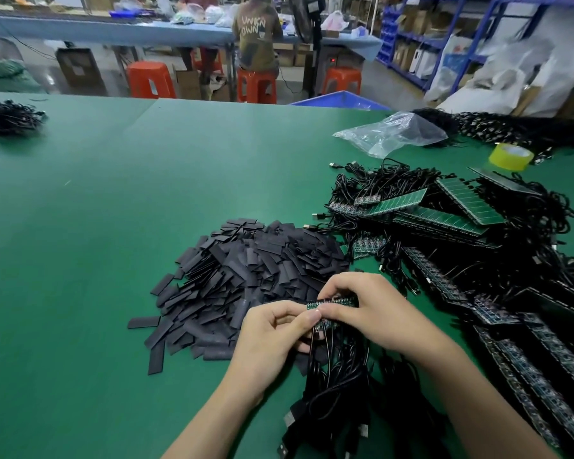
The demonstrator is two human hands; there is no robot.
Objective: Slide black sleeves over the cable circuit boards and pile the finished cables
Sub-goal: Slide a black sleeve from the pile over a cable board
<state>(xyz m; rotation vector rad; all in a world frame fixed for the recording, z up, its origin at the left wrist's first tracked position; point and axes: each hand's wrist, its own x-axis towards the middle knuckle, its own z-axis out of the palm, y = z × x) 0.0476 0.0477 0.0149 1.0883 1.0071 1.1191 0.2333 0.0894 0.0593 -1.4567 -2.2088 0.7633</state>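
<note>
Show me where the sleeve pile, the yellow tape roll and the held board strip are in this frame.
sleeve pile (246, 270): head view, middle of the heap.
yellow tape roll (508, 162): head view, its outer side wall.
board strip (314, 305): head view, the exposed green left end.

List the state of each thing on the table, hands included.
Board strip: held in both hands, unsleeved.
Left hand: pinches the strip.
Right hand: grips the strip.
Sleeves: flat, in a loose pile.
Panels: stacked, cables tangled.
Bag: crumpled.
Tape: lying untouched.
</note>
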